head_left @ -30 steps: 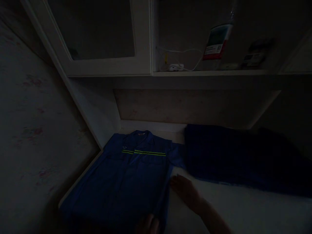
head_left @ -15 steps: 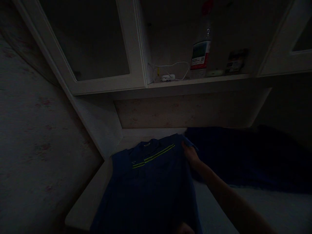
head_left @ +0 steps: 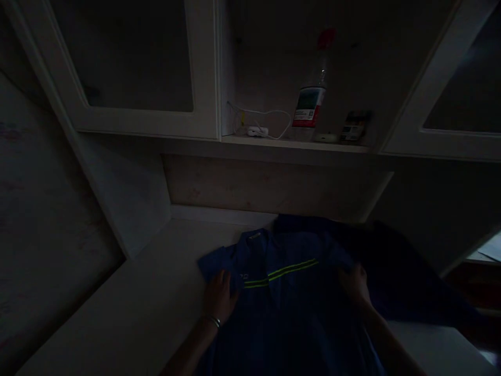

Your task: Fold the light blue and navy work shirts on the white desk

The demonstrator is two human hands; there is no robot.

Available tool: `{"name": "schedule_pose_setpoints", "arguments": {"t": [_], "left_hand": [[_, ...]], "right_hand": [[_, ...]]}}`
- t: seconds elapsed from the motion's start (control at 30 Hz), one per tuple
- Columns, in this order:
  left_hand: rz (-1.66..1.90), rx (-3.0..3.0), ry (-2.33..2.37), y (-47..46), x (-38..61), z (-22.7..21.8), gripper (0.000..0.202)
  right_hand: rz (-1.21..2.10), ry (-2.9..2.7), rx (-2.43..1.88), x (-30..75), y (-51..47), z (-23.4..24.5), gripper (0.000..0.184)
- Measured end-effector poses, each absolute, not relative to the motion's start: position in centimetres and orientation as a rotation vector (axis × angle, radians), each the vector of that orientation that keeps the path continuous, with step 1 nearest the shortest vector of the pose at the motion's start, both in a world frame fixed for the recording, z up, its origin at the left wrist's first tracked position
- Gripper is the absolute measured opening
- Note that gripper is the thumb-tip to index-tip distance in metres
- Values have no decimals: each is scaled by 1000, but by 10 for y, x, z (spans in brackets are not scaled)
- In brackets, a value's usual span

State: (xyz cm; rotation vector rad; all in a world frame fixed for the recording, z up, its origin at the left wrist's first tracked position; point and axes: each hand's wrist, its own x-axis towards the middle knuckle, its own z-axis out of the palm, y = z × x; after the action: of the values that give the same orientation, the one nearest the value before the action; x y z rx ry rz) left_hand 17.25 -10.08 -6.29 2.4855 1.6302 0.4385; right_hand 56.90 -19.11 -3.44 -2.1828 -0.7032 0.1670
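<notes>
1. Blue shirt (head_left: 282, 308): the left hand (head_left: 219, 298) lies on one chest side, fingers curled, grip unclear; the right hand (head_left: 355, 284) holds the opposite sleeve (head_left: 337, 255).
2. Likely light, soft, floppy and not fragile; the shoulders seem best for taking hold.
3. It lies front-up on a pale counter (head_left: 144, 292), beside dark cloth (head_left: 395, 266).

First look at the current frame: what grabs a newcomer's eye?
Probably the yellow-green stripes across the chest of the blue shirt, the brightest thing in a dim scene. The left hand and right hand are at opposite sides of it. Then the red-capped bottle on the open shelf above.
</notes>
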Motion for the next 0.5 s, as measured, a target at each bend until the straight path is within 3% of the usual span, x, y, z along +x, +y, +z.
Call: {"name": "schedule_pose_setpoints", "arguments": {"t": [0.1, 0.17, 0.3, 0.5], "left_hand": [[405, 2523, 1616, -88, 167, -79, 34], [472, 2491, 1598, -82, 156, -82, 34], [625, 2114, 1893, -65, 102, -79, 31], [584, 1766, 2226, -62, 13, -75, 26]], "right_hand": [[-103, -1190, -2409, 543, -209, -74, 67], [-189, -1437, -2540, 529, -216, -97, 57], [-244, -1460, -2672, 523, -219, -114, 56], [-315, -1468, -2665, 526, -218, -111, 56]]}}
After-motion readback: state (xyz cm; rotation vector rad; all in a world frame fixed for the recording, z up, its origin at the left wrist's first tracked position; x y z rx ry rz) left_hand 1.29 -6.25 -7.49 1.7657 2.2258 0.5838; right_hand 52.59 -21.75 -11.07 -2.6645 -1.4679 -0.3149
